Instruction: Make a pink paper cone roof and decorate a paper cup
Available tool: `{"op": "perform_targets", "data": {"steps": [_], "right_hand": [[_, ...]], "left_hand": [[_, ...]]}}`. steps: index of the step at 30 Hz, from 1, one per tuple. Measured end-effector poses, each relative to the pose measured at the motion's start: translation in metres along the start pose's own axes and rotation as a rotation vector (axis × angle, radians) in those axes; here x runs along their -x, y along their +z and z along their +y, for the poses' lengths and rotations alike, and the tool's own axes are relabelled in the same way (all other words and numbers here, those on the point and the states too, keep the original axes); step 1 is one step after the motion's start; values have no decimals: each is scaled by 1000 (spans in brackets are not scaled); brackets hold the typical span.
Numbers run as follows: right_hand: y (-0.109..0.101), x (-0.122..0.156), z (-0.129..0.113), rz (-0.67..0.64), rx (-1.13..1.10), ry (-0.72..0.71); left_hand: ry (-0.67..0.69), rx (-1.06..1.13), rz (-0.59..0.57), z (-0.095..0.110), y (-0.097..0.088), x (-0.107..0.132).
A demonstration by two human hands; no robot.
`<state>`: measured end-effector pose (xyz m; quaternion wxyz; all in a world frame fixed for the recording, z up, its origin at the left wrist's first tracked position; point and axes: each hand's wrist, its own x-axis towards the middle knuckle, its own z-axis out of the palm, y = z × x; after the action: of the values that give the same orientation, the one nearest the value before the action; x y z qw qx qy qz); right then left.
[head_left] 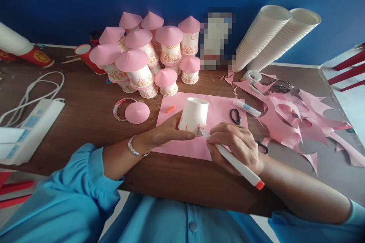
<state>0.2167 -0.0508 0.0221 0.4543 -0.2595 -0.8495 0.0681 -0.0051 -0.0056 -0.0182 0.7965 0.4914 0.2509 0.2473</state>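
A white paper cup (195,112), wide end down, is held in my left hand (168,131), thumb across its lower front. My right hand (235,144) grips a white marker pen (235,162) with an orange end. The pen's tip meets the cup near its lower edge, where a few orange strokes show. Beneath both hands lies a sheet of pink paper (173,150). An orange pen cap (170,109) rests on that sheet. Black-handled scissors (235,116) lie partly under my right hand.
Several decorated cups with pink cone roofs (137,60) stand behind. One loose pink cone (137,112) sits beside a tape roll (118,109). Tall white cup stacks (262,34), a glue stick (246,108) and pink scraps (285,121) are on the right, a power strip (37,129) left.
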Motion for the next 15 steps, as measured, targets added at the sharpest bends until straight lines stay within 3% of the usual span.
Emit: {"op": "perform_targets", "data": {"steps": [15], "right_hand": [[0,0,1,19,18,-10]], "left_hand": [[21,-30,-4,3,3,-1]]}}
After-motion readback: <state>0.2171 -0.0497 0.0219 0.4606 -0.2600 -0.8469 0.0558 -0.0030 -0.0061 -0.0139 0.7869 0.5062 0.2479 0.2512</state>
